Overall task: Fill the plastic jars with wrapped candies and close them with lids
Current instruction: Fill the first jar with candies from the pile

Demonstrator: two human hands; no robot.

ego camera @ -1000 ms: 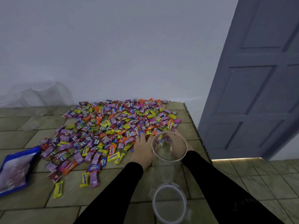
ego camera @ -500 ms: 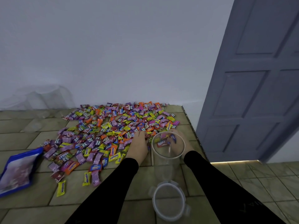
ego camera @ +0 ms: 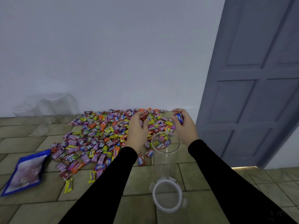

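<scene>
A wide heap of wrapped candies [ego camera: 100, 136] in many colours lies on the tiled surface. A clear plastic jar [ego camera: 165, 151] stands upright at the heap's right edge, open, with a few candies at its bottom. Its clear lid [ego camera: 168, 198] with side clips lies flat just in front of it. My left hand [ego camera: 138, 130] is lifted above the heap, left of the jar, and grips a red candy [ego camera: 143, 116]. My right hand [ego camera: 184, 125] is raised beyond the jar's right side and pinches a blue candy [ego camera: 179, 118].
A blue candy bag [ego camera: 24, 173] lies flat at the left. Several empty clear jars [ego camera: 47, 105] stand against the white wall at the back left. A grey door [ego camera: 252, 88] rises on the right, past the surface's right edge.
Both hands left the heap beside the jar and rose up and away from me, each now holding a candy. A few more candies show inside the jar.
</scene>
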